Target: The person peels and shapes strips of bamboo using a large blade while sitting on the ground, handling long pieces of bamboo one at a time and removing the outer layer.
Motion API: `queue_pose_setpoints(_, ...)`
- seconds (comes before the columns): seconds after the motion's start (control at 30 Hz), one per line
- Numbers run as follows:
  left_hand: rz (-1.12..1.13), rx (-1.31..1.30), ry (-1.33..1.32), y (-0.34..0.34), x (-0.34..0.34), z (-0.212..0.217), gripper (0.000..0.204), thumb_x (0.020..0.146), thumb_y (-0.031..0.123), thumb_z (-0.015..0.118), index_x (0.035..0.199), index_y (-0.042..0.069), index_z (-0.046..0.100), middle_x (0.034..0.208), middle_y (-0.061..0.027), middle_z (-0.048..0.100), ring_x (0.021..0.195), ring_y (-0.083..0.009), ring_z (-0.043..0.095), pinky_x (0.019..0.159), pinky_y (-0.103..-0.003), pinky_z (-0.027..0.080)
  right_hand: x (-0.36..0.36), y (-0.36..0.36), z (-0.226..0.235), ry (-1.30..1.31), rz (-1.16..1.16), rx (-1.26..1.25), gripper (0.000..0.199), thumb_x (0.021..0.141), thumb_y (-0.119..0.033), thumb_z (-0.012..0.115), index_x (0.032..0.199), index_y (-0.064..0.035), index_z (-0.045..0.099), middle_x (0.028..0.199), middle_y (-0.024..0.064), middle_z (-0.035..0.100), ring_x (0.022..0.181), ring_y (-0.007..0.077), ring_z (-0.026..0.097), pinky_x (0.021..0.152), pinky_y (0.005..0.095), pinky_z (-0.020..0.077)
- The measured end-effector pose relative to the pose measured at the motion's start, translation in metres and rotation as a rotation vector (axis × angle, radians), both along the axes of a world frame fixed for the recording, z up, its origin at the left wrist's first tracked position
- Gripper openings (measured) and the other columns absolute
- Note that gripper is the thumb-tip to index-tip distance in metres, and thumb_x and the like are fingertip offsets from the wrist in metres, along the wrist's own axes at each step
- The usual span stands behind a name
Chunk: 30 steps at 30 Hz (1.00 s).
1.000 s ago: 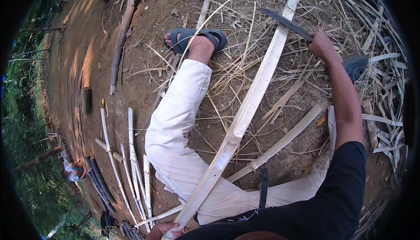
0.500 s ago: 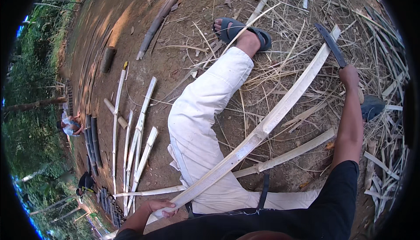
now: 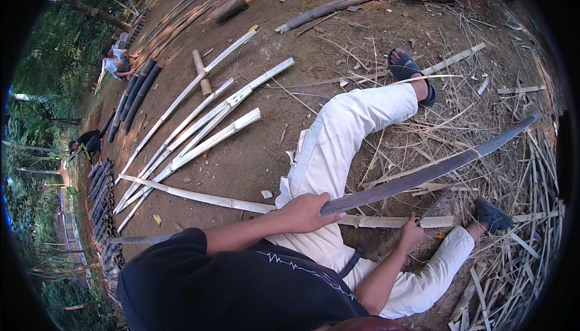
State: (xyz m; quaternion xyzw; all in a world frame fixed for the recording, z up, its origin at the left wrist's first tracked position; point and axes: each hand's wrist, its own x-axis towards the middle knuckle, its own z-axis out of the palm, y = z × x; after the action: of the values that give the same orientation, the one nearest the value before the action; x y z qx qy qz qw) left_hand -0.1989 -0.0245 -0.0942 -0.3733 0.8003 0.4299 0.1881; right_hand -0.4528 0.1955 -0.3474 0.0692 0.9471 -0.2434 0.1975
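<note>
A long split bamboo strip [image 3: 417, 181] runs across my lap, its dark outer face turned up. My left hand [image 3: 305, 212] is closed around it near the middle; its tail end shows beyond my left sleeve. Low beside my right leg, my right hand [image 3: 412, 233] grips the handle of a machete, whose dark blade [image 3: 434, 204] slants up under the strip. Another pale bamboo strip [image 3: 393, 221] lies on the ground beneath, passing under my left forearm and thigh. My left foot, in a dark sandal [image 3: 427, 91], rests on the ground far ahead; the other sandal [image 3: 492, 215] is at the right.
Several pale split bamboo strips [image 3: 208, 131] lie fanned out at the left, across a short bamboo piece [image 3: 201, 71]. Dark bamboo poles [image 3: 141, 92] and cut tubes [image 3: 103, 189] lie farther left, near two people. Shavings [image 3: 447, 125] litter the ground at the right.
The strip has turned from its pale inner face to its dark outer one. My right hand has brought the machete down and nearer. My left hand has moved up the picture; the view has rotated.
</note>
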Motion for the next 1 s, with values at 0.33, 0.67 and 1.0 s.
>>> queue_pose_setpoints(0.33, -0.069, -0.167, 0.290, 0.022, -0.080, -0.012, 0.051, 0.092, 0.038, 0.065, 0.108, -0.008, 0.050, 0.083, -0.0265, 0.068, 0.082, -0.0427, 0.070, 0.072, -0.048, 0.056, 0.022, -0.034, 0.075, -0.250, -0.024, -0.786, 0.056, 0.099, -0.049, 0.053, 0.120, 0.0011, 0.065, 0.115, 0.0157, 0.069, 0.108, 0.0241, 0.066, 0.091, 0.0407, 0.0505)
queue_pose_setpoints(0.67, -0.115, -0.360, 0.375, 0.032, -0.124, 0.003, 0.065, 0.092, 0.046, 0.065, 0.110, -0.013, 0.049, 0.086, -0.0212, 0.070, 0.077, -0.0350, 0.071, 0.065, -0.041, 0.057, 0.200, -0.107, 0.191, -0.649, 0.059, -1.921, 0.072, 0.103, -0.057, 0.036, 0.143, 0.0024, 0.039, 0.127, 0.0204, 0.061, 0.123, 0.0311, 0.057, 0.102, 0.0438, 0.0470)
queue_pose_setpoints(1.0, -0.032, -0.314, 0.500, -0.004, -0.057, 0.007, 0.087, 0.093, 0.062, 0.053, 0.140, -0.010, 0.039, 0.132, -0.0325, 0.045, 0.123, -0.0421, 0.048, 0.105, -0.049, 0.040, 0.143, -0.153, 0.188, -0.757, -0.407, -1.754, 0.059, 0.102, -0.057, 0.041, 0.114, -0.0008, 0.054, 0.089, 0.0140, 0.066, 0.080, 0.0247, 0.066, 0.078, 0.0403, 0.0553)
